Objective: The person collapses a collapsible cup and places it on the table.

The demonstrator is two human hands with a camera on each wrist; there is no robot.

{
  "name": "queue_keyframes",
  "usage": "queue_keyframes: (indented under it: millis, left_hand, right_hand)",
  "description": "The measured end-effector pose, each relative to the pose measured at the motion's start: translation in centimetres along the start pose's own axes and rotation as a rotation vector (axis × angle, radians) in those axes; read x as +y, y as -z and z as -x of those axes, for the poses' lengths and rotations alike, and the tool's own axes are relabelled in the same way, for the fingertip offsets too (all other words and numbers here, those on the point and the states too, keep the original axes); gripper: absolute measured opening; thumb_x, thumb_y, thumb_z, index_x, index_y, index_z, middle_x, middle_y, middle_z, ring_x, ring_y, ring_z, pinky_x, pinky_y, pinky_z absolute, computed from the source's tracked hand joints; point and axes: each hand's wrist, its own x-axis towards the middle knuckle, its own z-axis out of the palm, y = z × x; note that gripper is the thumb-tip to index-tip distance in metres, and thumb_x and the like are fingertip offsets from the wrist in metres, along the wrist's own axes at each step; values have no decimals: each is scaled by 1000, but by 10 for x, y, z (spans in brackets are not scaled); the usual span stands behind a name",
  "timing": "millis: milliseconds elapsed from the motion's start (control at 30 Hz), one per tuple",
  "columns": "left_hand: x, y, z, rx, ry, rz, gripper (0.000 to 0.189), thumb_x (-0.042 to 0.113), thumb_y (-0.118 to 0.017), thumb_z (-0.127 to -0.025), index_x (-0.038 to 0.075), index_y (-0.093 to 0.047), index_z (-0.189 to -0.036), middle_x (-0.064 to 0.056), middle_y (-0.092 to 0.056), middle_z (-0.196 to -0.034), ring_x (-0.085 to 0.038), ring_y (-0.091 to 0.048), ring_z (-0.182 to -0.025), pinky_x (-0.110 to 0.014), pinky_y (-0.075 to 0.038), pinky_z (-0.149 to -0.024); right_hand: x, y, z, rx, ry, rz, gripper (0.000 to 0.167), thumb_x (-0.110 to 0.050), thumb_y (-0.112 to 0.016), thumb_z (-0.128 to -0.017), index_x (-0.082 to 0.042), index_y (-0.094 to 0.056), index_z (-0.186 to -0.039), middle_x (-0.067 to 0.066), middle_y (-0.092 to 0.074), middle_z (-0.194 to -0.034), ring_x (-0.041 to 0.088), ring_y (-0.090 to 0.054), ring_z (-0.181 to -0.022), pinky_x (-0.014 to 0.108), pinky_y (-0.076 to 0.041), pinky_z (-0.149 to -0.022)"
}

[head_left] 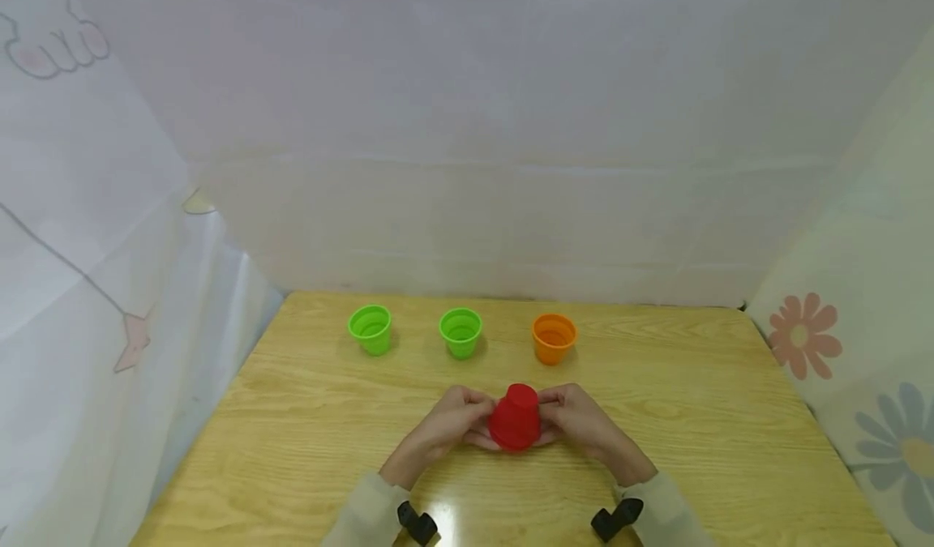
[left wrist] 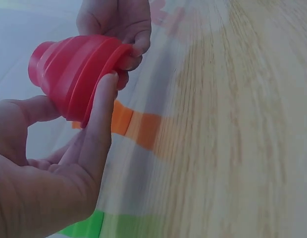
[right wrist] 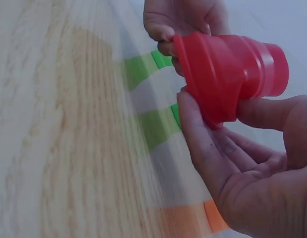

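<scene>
A red collapsible cup (head_left: 516, 421) is held upside down above the front middle of the table, its narrow base up and its wide rim down. My left hand (head_left: 456, 419) pinches its left side, thumb on the wall and fingers under the rim. On the opposite side my right hand (head_left: 576, 421) pinches it the same way. Both wrist views show the red cup (left wrist: 76, 74) with stepped rings; in the right wrist view the wall of the cup (right wrist: 223, 74) looks partly folded and uneven near the right thumb.
Behind the hands stand two green cups, one at left (head_left: 370, 332) and one in the middle (head_left: 460, 335), with an orange cup (head_left: 554, 340) to their right, all mouth up. White sheeting (head_left: 511, 166) hangs behind and beside the wooden table (head_left: 292, 417).
</scene>
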Motion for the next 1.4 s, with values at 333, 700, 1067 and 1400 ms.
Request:
queue_keyframes:
  millis: [333, 700, 1067, 1400]
  left_hand:
    - [3, -8, -2, 130, -59, -174, 31, 8, -52, -106, -12, -70, -121, -16, -77, -99, -16, -73, -76, -43, -70, -71]
    - [-11, -10, -2, 166, -56, -141, 35, 9, -48, -110, -16, -64, -129, -18, -75, -106, -16, -72, -76, -36, -69, -69]
    - [-4, -2, 0, 85, -10, -65, 36, 9, -45, -109, -14, -64, -130, -19, -76, -108, -20, -76, -81, -40, -70, -81]
    - [1, 3, -1, 30, -1, -56, 34, 10, -52, -108, -15, -65, -127, -17, -76, -106, -23, -77, -83, -46, -69, -83]
  right_hand:
    - [0, -5, 1, 28, -58, -78, 38, -6, -52, -107, 14, -57, -139, 20, -74, -125, 22, -76, -101, 41, -67, -94]
    - [6, -6, -1, 83, -56, -141, 44, -3, -60, -103, 14, -51, -142, 20, -75, -125, 23, -77, -104, 43, -66, -95]
    - [1, -5, -1, 120, -24, -108, 42, -7, -64, -102, 11, -57, -139, 22, -76, -123, 23, -79, -99, 43, -67, -93]
    - [-1, -1, 1, 70, -7, -101, 39, 1, -59, -99, 14, -57, -136, 18, -79, -113, 21, -78, -95, 42, -68, -89]
